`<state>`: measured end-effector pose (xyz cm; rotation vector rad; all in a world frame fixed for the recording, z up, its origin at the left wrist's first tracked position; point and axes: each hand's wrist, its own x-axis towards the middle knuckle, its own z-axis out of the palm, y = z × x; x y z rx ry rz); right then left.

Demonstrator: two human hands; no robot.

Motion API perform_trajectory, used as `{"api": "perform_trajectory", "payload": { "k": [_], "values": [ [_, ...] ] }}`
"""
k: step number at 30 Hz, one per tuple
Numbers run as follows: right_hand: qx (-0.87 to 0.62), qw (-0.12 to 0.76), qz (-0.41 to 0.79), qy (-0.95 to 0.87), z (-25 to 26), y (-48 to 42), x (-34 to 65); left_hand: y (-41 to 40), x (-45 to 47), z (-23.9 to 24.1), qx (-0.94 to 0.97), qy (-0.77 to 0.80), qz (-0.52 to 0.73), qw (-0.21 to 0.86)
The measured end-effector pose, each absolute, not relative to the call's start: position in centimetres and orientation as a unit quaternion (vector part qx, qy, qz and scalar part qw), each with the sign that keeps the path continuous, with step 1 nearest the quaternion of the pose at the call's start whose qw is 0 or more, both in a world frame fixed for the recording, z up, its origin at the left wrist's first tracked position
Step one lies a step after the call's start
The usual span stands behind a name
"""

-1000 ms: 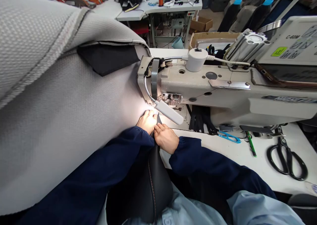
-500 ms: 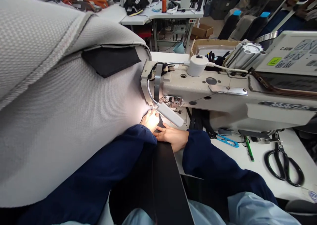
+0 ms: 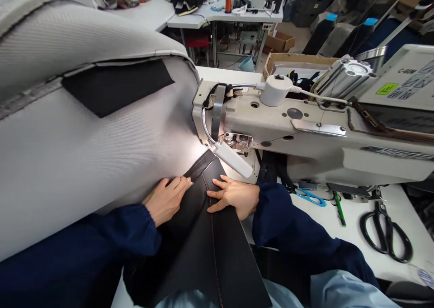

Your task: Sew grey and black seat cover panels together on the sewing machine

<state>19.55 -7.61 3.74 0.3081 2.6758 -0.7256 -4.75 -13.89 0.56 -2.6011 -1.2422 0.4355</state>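
Note:
A black panel point(image 3: 233, 244) with a stitched seam lies across the front of the sewing machine point(image 3: 271, 122), joined to a large grey mesh fabric point(image 3: 101, 163). My left hand point(image 3: 167, 199) pinches the edge of the black panel near a dark strip point(image 3: 200, 163) that runs up to the machine's needle area. My right hand point(image 3: 233, 197) lies on the panel beside the seam, fingers spread. A small lamp point(image 3: 233, 158) lights the spot above both hands. The needle itself is hidden behind the lamp and the machine head.
To the right on the white table lie black scissors point(image 3: 386, 233), a green pen point(image 3: 340, 210) and a blue thread snipper point(image 3: 310, 196). A cardboard box point(image 3: 271, 63) stands behind the machine. Another worktable point(image 3: 193, 22) with an orange thread cone point(image 3: 228, 2) is farther back.
My left hand has moved back and left from the needle area, now gripping the panel's edge. My right hand has spread its fingers. More of the panel and its seam show; the grey fabric has shifted left.

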Motion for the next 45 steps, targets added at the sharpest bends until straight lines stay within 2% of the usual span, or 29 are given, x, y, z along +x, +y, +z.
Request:
{"api": "perform_trajectory", "payload": {
  "k": [3, 7, 10, 14, 19, 23, 27, 32, 39, 45],
  "values": [
    [0.135, 0.171, -0.232, 0.948, 2.9, -9.0, 17.7, -11.2, -6.2, 0.6, -0.872, -0.448, 0.168, 0.102],
    [0.219, 0.086, -0.151, 0.96, 0.8, -11.5, 14.6, -5.0, -6.3, 2.7, -0.859, -0.469, 0.196, 0.052],
    [0.239, 0.037, -0.111, 0.964, -0.9, -12.8, 13.8, -3.3, -5.8, 4.4, -0.844, -0.501, 0.191, -0.008],
    [0.239, -0.024, -0.081, 0.967, -2.5, -13.2, 14.4, -7.9, -4.6, 4.0, -0.81, -0.544, 0.177, -0.129],
    [0.236, -0.07, -0.059, 0.967, -2.6, -13.1, 14.7, -14.2, -3.7, 2.3, -0.786, -0.557, 0.082, -0.256],
    [0.225, -0.071, -0.054, 0.97, -2.4, -13.0, 14.5, -15.4, -2.6, 4.2, -0.85, -0.497, 0.07, -0.16],
    [0.213, -0.039, -0.053, 0.975, -2.9, -13.1, 13.9, -13.1, 0.8, 5.5, -0.905, -0.415, 0.063, -0.073],
    [0.24, -0.068, -0.063, 0.966, -2.5, -13.1, 14.1, -7.5, 4.0, 3.1, -0.843, -0.522, 0.132, -0.012],
    [0.204, 0.064, -0.133, 0.968, 0.3, -12.2, 16.0, -6.0, 2.6, 2.0, -0.86, -0.497, 0.115, 0.004],
    [0.208, 0.081, -0.151, 0.963, 1.0, -11.4, 16.0, -5.6, 3.1, 1.5, -0.867, -0.489, 0.091, 0.013]
  ]
}}
